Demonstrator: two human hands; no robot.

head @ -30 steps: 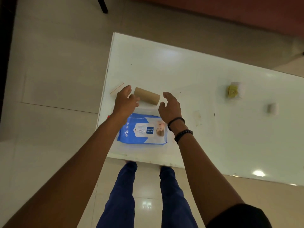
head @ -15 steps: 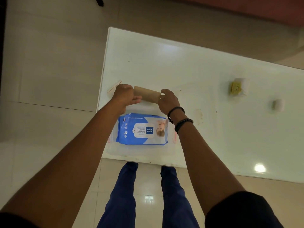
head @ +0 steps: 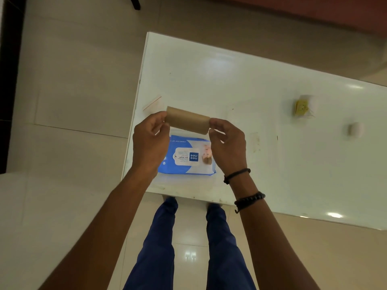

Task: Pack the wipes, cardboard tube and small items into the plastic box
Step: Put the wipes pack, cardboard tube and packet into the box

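A brown cardboard tube [head: 187,120] is held level between my two hands, raised above the table. My left hand [head: 149,141] pinches its left end and my right hand [head: 227,143] pinches its right end. Below it lies a blue pack of wet wipes [head: 187,156] inside a clear plastic box [head: 184,186] near the table's front left corner; the box walls are faint. A small yellow and white item [head: 303,106] and a small white item [head: 354,129] rest far to the right on the table.
The white table [head: 251,80] has its left edge just beside the box and its front edge right below it. A thin clear piece with a red edge [head: 152,102] lies by the left edge. My legs stand on the tiled floor below.
Both hands closed on the tube's ends and lifted it off the table; it now hangs above the wipes, nearer to me than before.
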